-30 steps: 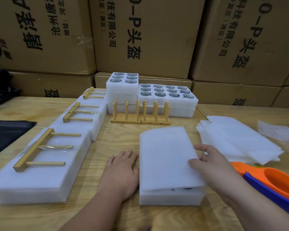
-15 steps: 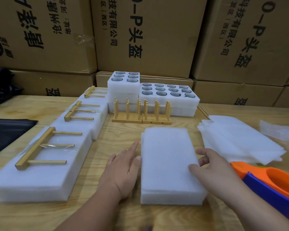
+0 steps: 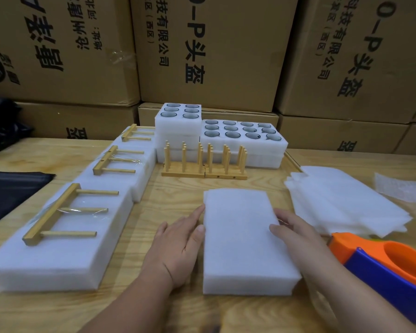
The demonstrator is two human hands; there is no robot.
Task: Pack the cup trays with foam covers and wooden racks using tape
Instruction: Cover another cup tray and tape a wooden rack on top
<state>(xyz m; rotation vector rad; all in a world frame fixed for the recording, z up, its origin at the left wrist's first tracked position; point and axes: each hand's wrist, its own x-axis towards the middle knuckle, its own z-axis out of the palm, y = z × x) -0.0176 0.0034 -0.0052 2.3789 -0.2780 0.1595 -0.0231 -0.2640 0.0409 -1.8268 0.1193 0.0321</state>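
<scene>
We flank a covered foam cup tray [image 3: 245,243] on the wooden table [image 3: 178,191], a thin foam cover sheet lying flush on its top. Our left hand [image 3: 178,246] rests flat against the tray's left edge, fingers straight and spread, thumb touching the cover's rim. Our right hand [image 3: 296,234] lies on the tray's right edge, fingers extended over the cover and pressing it down, pinching nothing. To the right, a loose stack of foam cover sheets [image 3: 341,200] sits near an orange-and-blue tape dispenser [image 3: 382,263] at the frame's edge. Along the left, three packed trays [image 3: 58,248] run in a row, each topped with a wooden rack [image 3: 63,212] laid flat under clear tape. Farther back, two wooden racks [image 3: 204,162] stand upright, pegs up, just in front of open cup trays [image 3: 243,138] stacked with cups visible in their holes. Printed cardboard cartons [image 3: 214,49] wall the background; a black plastic bag [image 3: 7,188] lies at far left.
</scene>
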